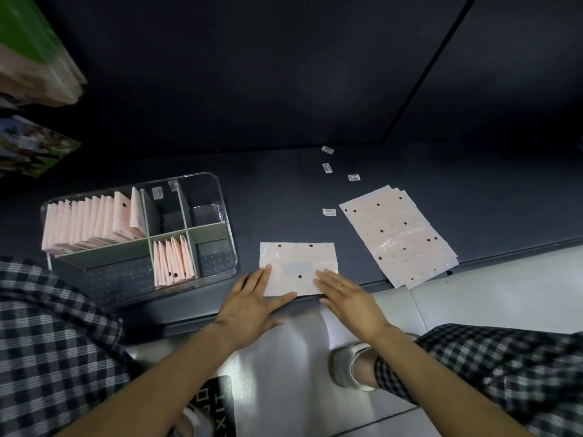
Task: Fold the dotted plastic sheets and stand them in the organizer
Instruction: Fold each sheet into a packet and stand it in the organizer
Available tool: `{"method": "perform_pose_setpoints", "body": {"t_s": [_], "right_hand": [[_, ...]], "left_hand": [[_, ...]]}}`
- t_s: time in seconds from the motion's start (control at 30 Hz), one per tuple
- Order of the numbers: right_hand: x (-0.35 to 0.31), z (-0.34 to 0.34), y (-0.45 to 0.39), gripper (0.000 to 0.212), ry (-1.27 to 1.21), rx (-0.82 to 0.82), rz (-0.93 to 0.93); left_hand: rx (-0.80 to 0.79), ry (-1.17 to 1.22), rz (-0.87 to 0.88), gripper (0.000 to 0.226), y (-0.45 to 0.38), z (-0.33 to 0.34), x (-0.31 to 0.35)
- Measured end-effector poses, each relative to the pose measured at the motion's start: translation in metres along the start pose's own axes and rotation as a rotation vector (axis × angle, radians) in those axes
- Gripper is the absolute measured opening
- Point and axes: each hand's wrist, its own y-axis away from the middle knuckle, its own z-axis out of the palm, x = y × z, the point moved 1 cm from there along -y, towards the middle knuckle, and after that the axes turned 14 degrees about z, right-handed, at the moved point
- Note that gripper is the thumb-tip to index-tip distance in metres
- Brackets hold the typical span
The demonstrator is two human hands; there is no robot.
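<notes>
A pale pink plastic sheet with dark dots [298,263] lies flat on the dark shelf near its front edge. My left hand [252,302] presses flat on its lower left corner, fingers spread. My right hand [348,294], with a ring on one finger, presses flat on its lower right corner. A stack of unfolded dotted sheets [399,234] lies to the right, hanging a little over the shelf edge. The clear organizer [225,216] stands to the left, with several folded sheets upright in its back left compartment [94,222] and in a front middle compartment [173,263].
Small white labels [328,168] lie scattered on the shelf behind the sheets. Stacked packages [34,58] sit at the upper left. The shelf's front edge [473,263] runs just below the sheets, with pale floor and my sandalled foot [350,364] beneath.
</notes>
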Motion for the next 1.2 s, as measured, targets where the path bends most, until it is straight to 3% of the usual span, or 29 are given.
{"method": "perform_pose_setpoints", "body": {"t_s": [0.3, 0.37, 0.47, 0.63, 0.7, 0.77, 0.9, 1.2], "right_hand": [[0.019, -0.002, -0.010, 0.065, 0.095, -0.027, -0.077], [0.021, 0.000, -0.015, 0.051, 0.046, -0.024, -0.039], [0.024, -0.002, -0.026, 0.018, -0.261, -0.166, 0.235], [0.030, -0.005, -0.052, 0.006, -0.648, -0.250, 0.667], [0.033, -0.004, -0.064, 0.005, -0.690, -0.264, 0.750], [0.035, -0.003, -0.074, 0.006, -0.685, -0.305, 0.777], [0.039, 0.000, -0.089, 0.011, -0.587, -0.372, 0.800], [0.036, 0.000, -0.099, 0.023, -0.438, -0.432, 0.842]], "left_hand": [[0.090, 0.030, -0.060, 0.054, -0.008, -0.007, -0.006], [0.164, 0.042, -0.090, 0.054, -0.011, -0.007, -0.009], [0.263, 0.136, -0.142, 0.059, -0.015, -0.009, -0.014], [0.582, 0.505, -0.303, 0.073, -0.021, -0.018, -0.004], [0.679, 0.492, -0.329, 0.076, -0.024, -0.020, 0.002], [0.658, 0.370, -0.263, 0.075, -0.027, -0.021, 0.005], [0.447, 0.217, -0.102, 0.072, -0.034, -0.015, 0.006], [0.115, 0.023, -0.126, 0.066, -0.045, 0.008, -0.008]]}}
